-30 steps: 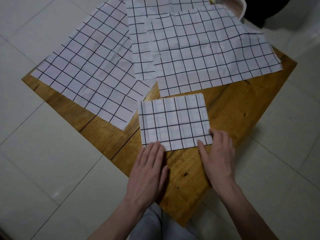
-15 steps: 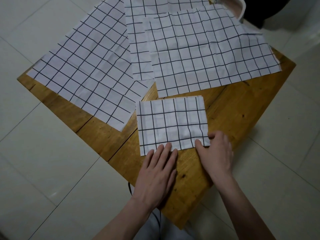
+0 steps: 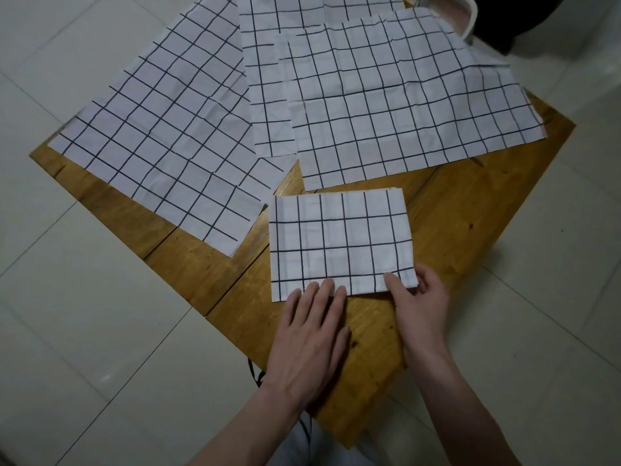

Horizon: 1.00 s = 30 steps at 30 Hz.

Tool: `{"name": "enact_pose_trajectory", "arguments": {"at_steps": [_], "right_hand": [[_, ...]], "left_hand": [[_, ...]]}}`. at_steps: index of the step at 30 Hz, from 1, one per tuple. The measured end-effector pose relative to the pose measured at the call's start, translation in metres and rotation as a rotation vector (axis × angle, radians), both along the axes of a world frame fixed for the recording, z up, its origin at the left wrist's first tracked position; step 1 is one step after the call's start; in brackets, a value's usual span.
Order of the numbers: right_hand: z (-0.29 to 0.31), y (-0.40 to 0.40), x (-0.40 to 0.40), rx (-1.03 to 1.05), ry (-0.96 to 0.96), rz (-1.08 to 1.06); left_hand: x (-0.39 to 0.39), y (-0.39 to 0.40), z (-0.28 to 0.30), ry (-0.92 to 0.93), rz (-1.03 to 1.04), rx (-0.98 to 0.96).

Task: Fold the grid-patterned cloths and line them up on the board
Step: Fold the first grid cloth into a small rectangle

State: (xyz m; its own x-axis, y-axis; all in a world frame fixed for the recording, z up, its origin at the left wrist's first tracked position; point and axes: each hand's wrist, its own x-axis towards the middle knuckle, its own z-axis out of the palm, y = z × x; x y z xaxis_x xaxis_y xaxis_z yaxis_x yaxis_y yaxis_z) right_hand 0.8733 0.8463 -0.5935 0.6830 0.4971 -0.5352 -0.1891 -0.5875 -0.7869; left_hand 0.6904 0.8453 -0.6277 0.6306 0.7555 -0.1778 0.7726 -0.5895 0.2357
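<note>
The left hand (image 3: 311, 334) lay flat and open, fingertips on the folded cloth's (image 3: 341, 242) near edge; the right hand (image 3: 418, 302) pinched its near right corner

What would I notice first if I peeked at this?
Big checked cloths spread flat over the far part of a wooden board. Nearer, one small folded cloth, with the left hand and right hand touching its near edge.
</note>
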Motion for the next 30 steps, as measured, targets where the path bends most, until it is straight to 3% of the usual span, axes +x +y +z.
{"name": "enact_pose_trajectory", "arguments": {"at_steps": [5,10,14,22,30], "right_hand": [[0.008,-0.013,0.001,0.075,-0.054,0.048],[0.015,-0.017,-0.010,0.075,-0.357,0.226],[0.018,-0.011,-0.023,0.177,-0.388,0.246],[0.005,0.001,-0.047,0.287,-0.777,0.529],[-0.005,0.016,-0.067,0.329,-0.820,0.699]], "left_hand": [[0.010,-0.004,-0.001,0.009,-0.009,-0.022],[0.013,-0.004,0.000,-0.004,-0.006,-0.016],[0.007,-0.003,-0.001,-0.027,-0.023,-0.034],[-0.026,0.005,0.004,-0.111,0.115,0.014],[-0.054,0.019,-0.003,-0.110,0.209,0.008]]}}
